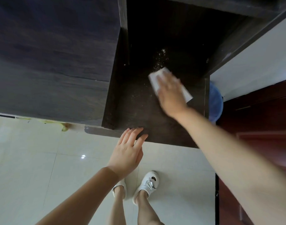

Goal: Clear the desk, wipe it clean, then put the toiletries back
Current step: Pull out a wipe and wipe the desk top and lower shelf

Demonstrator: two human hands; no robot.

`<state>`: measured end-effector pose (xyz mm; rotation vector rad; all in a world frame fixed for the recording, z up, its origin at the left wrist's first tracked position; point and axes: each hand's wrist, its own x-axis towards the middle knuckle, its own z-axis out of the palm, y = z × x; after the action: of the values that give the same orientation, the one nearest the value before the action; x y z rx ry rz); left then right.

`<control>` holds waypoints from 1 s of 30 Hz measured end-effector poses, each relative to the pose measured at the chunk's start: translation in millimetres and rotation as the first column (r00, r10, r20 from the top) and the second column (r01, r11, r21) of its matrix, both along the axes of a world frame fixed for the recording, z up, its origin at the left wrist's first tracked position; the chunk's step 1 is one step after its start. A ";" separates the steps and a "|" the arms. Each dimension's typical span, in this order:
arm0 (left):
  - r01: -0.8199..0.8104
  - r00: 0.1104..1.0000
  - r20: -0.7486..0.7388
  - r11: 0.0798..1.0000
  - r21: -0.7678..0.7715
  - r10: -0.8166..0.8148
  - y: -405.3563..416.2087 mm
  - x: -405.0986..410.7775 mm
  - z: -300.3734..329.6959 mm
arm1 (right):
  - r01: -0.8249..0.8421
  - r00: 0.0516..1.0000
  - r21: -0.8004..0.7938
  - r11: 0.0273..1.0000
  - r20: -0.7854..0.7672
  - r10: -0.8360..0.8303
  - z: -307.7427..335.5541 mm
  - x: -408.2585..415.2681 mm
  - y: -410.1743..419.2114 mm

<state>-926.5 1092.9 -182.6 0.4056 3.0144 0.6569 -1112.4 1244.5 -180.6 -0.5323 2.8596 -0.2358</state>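
A dark wooden table (163, 127) fills the middle of the view, set between a tall dark cabinet side (54, 54) on the left and a dark frame on the right, with pale floor tiles (41, 168) near the person and a blue bin (216, 103) just beyond the table's right edge. No toiletries show on it, so clearing looks done and wiping is the step in hand. The right hand (170, 95) lies flat with fingers spread, pressing a folded white cloth (156, 78) onto the surface toward the right side; the cloth's long axis runs on a diagonal from far left to near right, its ends sticking out past the hand. A scatter of white specks (160, 57) lies just beyond the cloth's far edge, and thinner specks (139, 95) lie to its left. The right hand is much the nearer to both, so the coming stroke probably calls for a push away and slightly left. The left hand (127, 153) rests open on the table's near edge, fingertips on the wood, holding nothing, likely steadying the body.
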 end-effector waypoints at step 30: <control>-0.390 0.912 -0.167 0.918 -0.076 0.374 9.8 -62.4 -9.8 | 0.252 0.963 -0.014 0.968 -0.093 -0.252 -6.0 -127.0 13.7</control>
<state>-988.9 1102.7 -192.3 -0.1585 3.2857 0.4913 -1239.5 1258.2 -186.6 -0.1812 3.0165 -0.2614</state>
